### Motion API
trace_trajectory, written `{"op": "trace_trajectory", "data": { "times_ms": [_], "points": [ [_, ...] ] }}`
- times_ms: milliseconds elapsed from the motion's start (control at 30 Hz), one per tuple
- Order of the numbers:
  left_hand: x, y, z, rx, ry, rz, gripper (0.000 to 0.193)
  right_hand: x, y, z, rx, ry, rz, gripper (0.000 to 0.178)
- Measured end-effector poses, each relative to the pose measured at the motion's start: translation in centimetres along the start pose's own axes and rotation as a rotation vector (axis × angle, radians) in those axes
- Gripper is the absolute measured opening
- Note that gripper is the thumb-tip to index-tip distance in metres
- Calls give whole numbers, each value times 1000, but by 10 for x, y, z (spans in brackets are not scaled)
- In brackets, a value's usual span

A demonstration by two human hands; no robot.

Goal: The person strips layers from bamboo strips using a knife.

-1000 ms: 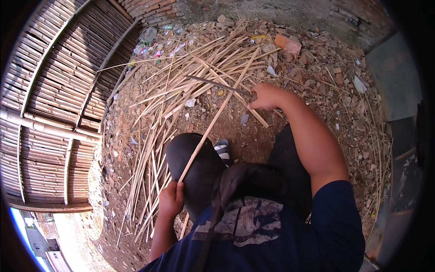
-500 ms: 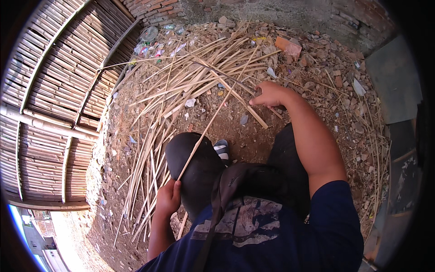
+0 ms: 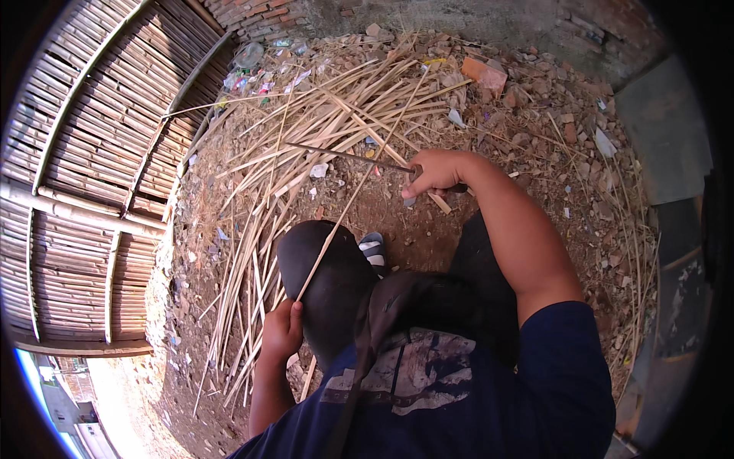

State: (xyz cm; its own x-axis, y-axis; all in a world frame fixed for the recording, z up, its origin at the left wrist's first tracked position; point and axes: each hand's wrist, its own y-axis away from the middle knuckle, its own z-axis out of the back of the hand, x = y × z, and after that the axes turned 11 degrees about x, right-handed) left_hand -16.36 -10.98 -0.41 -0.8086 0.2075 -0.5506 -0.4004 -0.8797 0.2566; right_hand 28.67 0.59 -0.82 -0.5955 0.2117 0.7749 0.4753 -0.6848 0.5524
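Note:
Beside my left knee, my left hand (image 3: 283,330) is closed on the lower end of a long, thin bamboo strip (image 3: 334,229). The strip slants up and away to the right, past the knee and over the pile. My right hand (image 3: 440,172), further forward and to the right, grips a long knife (image 3: 344,154) with a narrow dark blade. Its tip points left, and the blade crosses the strip; whether they touch I cannot tell. Most of the handle is hidden in my fist. Beyond lies a heap of split bamboo strips (image 3: 336,122).
More strips (image 3: 237,321) lie along my left side. A woven bamboo wall (image 3: 84,130) stands at the left, a brick wall (image 3: 459,27) at the back. Broken bricks (image 3: 484,74) and litter (image 3: 248,57) cover the ground. Grey panels (image 3: 665,130) stand at the right.
My right hand has moved a little to the left and nearer, and the knife has swung so its blade lies flatter, pointing left. My left hand still holds the strip in nearly the same place.

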Motion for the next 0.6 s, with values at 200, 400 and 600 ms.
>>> {"op": "trace_trajectory", "data": {
  "times_ms": [200,400,600],
  "points": [
    [-10,1,9,28,-56,23,40,9,6,-12,-186,263,-116,61],
    [-14,3,14,56,-65,44,39,25,-4,-46,-102,660,88,63],
    [-7,2,6,35,60,43,41,-3,9,8,-146,66,-119,62]
  ]
}}
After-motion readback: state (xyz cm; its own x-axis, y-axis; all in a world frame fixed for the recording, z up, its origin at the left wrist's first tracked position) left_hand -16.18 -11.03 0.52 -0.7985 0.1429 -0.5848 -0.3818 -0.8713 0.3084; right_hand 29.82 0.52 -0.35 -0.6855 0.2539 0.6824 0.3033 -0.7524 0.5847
